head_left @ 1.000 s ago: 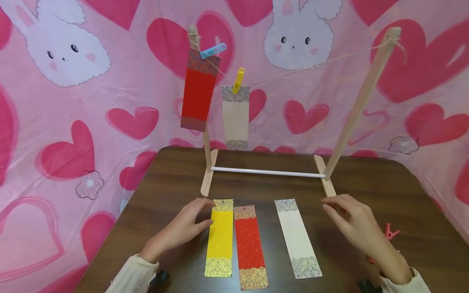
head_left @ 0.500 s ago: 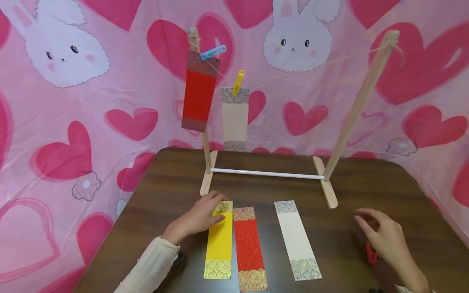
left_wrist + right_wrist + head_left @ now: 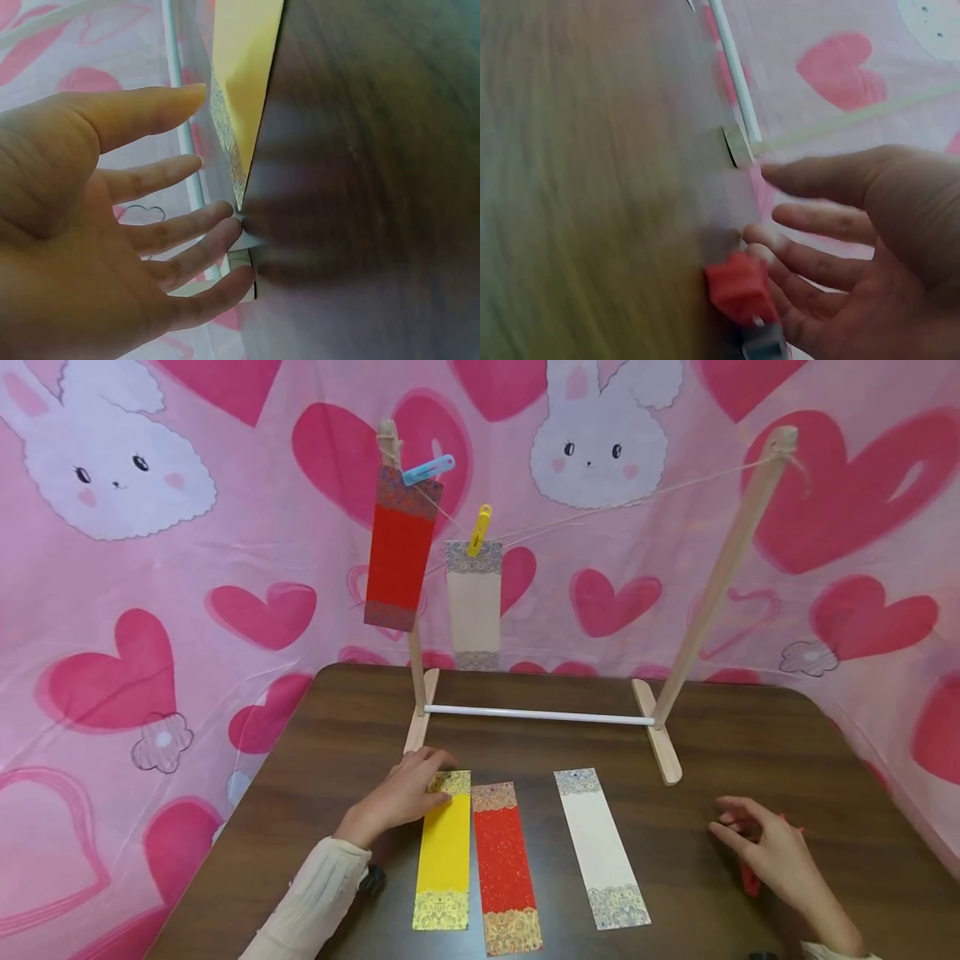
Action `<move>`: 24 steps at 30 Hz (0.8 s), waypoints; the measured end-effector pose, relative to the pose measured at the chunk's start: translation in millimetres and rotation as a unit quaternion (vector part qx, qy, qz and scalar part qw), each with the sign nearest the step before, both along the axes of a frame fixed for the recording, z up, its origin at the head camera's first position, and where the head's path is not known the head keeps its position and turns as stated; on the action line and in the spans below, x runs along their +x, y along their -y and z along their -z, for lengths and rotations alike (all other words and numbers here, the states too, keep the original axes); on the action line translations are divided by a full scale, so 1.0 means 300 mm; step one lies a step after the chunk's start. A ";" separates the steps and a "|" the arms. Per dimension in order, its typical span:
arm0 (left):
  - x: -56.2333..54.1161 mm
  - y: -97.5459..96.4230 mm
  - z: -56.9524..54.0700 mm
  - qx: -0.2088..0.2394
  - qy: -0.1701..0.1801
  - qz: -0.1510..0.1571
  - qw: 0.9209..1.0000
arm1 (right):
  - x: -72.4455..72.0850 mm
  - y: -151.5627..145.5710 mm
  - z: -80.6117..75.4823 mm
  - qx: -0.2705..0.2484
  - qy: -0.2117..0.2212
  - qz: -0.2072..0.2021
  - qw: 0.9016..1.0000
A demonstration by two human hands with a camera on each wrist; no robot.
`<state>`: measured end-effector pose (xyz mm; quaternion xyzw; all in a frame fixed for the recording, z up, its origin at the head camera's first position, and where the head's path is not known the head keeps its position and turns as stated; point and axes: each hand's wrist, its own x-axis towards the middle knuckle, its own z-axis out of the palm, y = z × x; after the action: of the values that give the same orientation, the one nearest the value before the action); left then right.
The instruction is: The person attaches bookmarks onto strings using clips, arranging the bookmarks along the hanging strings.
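A yellow paper strip (image 3: 442,856) with lacy printed ends lies flat on the table. My left hand (image 3: 399,797) hovers at its far end, thumb and fingers spread; the left wrist view shows nothing between the fingers and the strip's yellow face (image 3: 247,67) beyond the thumb. To its right lie a red speckled strip (image 3: 506,852) and a white strip (image 3: 602,852). My right hand (image 3: 776,856) is over a red clothespin (image 3: 748,878), partly hidden beneath it. In the right wrist view the clothespin (image 3: 742,289) sits right by the loosely bent fingertips.
A wooden stand with a right post (image 3: 720,585), a white crossbar (image 3: 540,715) and a string stands at the back. From the string hang a red strip (image 3: 401,552) under a blue clothespin (image 3: 429,469) and a white strip (image 3: 475,614) under a yellow one (image 3: 479,531).
My left hand has moved right and forward over the yellow strip's far end. My right hand has drawn back and right from beside the stand's foot to the red clothespin.
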<state>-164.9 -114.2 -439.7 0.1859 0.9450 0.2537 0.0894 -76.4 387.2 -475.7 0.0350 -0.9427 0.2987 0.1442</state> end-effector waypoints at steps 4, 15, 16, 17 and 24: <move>0.002 -0.002 0.009 -0.022 -0.012 -0.005 1.000 | 0.017 -0.011 -0.010 -0.011 0.038 -0.019 0.999; -0.005 -0.008 0.011 -0.070 0.039 -0.042 0.996 | 0.024 -0.013 -0.026 0.001 0.109 -0.036 0.993; -0.006 -0.009 0.011 -0.073 0.049 -0.042 0.995 | 0.024 -0.014 -0.024 0.003 0.109 -0.035 0.993; -0.007 -0.010 0.011 -0.077 0.057 -0.044 0.994 | 0.025 -0.013 -0.023 0.004 0.107 -0.033 0.994; 0.003 -0.020 -0.037 -0.034 0.096 -0.046 0.994 | 0.029 -0.009 -0.018 0.001 0.102 -0.025 0.994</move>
<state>-164.1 -108.2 -428.7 0.1136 0.9477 0.2420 0.1741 -67.6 390.0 -470.4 0.0279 -0.9517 0.3033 0.0395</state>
